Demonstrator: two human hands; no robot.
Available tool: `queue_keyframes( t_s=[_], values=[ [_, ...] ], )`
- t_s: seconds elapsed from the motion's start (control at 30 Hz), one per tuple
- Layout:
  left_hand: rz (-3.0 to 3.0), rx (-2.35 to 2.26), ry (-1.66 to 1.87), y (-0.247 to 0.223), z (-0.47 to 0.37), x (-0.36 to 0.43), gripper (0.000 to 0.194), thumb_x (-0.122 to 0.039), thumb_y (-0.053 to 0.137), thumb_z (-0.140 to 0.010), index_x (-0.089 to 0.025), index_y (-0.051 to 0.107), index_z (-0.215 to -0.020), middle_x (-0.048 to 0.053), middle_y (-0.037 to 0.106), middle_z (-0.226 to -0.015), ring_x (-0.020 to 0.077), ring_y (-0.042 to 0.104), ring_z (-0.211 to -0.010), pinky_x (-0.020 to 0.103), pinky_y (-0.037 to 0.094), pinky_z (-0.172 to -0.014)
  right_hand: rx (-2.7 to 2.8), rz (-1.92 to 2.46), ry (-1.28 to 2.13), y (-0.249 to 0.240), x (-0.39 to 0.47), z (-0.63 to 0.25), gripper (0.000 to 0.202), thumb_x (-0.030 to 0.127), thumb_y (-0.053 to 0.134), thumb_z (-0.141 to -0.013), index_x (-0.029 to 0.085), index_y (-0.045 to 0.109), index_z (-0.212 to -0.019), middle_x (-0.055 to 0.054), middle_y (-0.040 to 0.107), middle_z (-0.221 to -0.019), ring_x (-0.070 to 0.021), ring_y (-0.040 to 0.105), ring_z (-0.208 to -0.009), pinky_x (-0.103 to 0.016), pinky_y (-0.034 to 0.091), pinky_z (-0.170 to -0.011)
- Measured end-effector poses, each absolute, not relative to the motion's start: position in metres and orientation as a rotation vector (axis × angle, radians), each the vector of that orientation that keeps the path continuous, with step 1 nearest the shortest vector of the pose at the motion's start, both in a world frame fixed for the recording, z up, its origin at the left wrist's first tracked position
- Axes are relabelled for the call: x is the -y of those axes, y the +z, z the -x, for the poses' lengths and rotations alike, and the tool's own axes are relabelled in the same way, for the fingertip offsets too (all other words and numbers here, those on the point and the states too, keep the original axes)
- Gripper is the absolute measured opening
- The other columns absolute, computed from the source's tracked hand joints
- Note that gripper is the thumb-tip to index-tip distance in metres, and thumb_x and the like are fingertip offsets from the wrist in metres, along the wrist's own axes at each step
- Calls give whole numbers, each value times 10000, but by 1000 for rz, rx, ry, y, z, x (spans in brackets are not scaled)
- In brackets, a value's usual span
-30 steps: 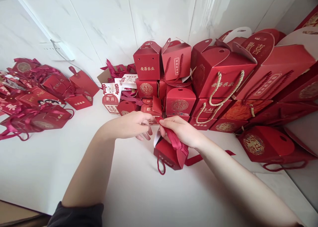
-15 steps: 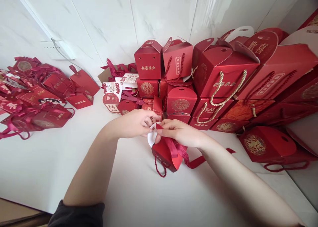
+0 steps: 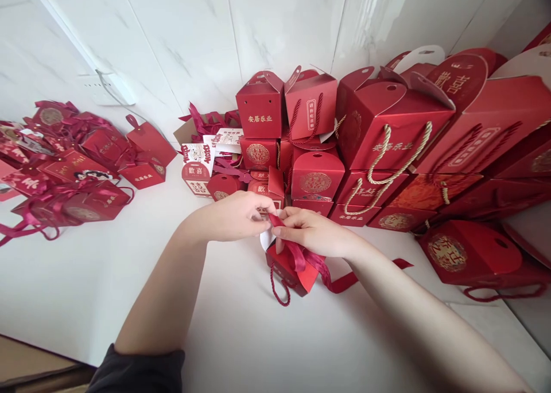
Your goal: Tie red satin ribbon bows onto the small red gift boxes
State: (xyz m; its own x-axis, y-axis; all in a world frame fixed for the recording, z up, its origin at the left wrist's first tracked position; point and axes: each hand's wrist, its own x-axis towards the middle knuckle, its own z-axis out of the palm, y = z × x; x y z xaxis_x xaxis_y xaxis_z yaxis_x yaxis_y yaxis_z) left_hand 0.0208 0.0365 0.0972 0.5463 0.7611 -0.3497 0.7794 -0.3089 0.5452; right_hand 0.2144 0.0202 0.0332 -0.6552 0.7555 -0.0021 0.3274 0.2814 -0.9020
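A small red gift box [image 3: 289, 269] with a twisted red cord handle stands on the white table in front of me. Its end flap, white on the inside [image 3: 267, 239], sticks up under my fingers. My right hand [image 3: 312, 230] pinches a dark red satin ribbon [image 3: 297, 257] above the box, thumb on top. Close against it, my left hand [image 3: 243, 216] has its fingertips closed at the ribbon's end beside the flap. The ribbon's loose tail [image 3: 344, 282] trails right across the table, passing under my right forearm. My hands hide part of the box top.
Stacked red gift boxes [image 3: 317, 178] line the tiled wall, larger rope-handled ones [image 3: 396, 123] to the right. A tipped box [image 3: 469, 255] lies at right. Ribboned boxes [image 3: 92, 201] are piled left. A cardboard box with ribbons [image 3: 185, 130] and a wall socket [image 3: 105, 89] are behind.
The ribbon's end has come up between my hands, over the white flap's hole. My left fingertips have closed in on it. The view has shifted slightly.
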Motion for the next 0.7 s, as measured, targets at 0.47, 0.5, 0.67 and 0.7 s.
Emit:
queue_keyframes(
  t_s=[0.47, 0.5, 0.67, 0.7],
  values=[
    [-2113, -1223, 23, 97, -21, -38, 118, -306, 569, -805, -227, 609, -882, -19, 665, -800, 144, 589, -696, 234, 411, -597, 2105, 1053, 1116, 33, -17, -211, 344, 365, 397, -976, 194, 431, -680, 24, 470, -714, -135, 439, -697, -273, 338, -673],
    [-2088, -1208, 40, 97, -20, -39, 176, -296, 596, -791, -235, 606, -955, -13, 682, -867, 154, 619, -763, 236, 436, -641, 2125, 1030, 1132, 34, -17, -212, 341, 361, 407, -973, 192, 442, -678, 24, 476, -718, -137, 447, -716, -273, 341, -688],
    [-2051, -1185, 43, 98, -18, -40, 339, -303, 645, -780, -249, 571, -1107, 5, 700, -1013, 174, 656, -897, 252, 477, -736, 2190, 1025, 1222, 29, -21, -214, 395, 383, 467, -940, 180, 408, -606, 34, 418, -652, -121, 417, -654, -264, 323, -644],
    [-2061, -1178, 41, 98, -18, -40, 348, -307, 647, -783, -251, 571, -1119, 6, 701, -1025, 174, 657, -905, 254, 478, -744, 2189, 1035, 1226, 28, -22, -214, 410, 389, 472, -937, 178, 390, -595, 35, 411, -651, -116, 407, -639, -263, 317, -632]
  ],
)
